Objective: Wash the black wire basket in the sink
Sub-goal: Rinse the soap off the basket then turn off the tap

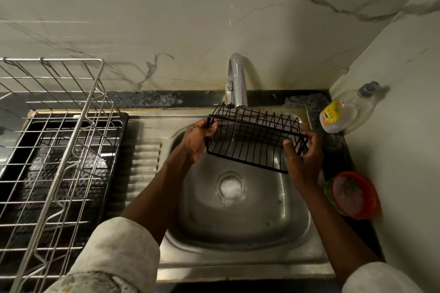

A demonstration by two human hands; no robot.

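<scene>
A black wire basket (pixel 256 137) hangs over the steel sink (pixel 238 231), right under the spout of the chrome tap (pixel 237 81). A thin stream of water runs down through its wires to the foamy drain (pixel 230 188). My left hand (pixel 196 141) grips the basket's left end. Its right end is pinched by my right hand (pixel 303 152), thumb on the near side. The basket is tilted, lower at the right.
A large silver wire dish rack (pixel 54 140) stands on a black tray at the left. A clear dish-soap bottle (pixel 345 112) lies in the back right corner. A red bowl (pixel 352 195) with a scrubber sits on the sink's right edge.
</scene>
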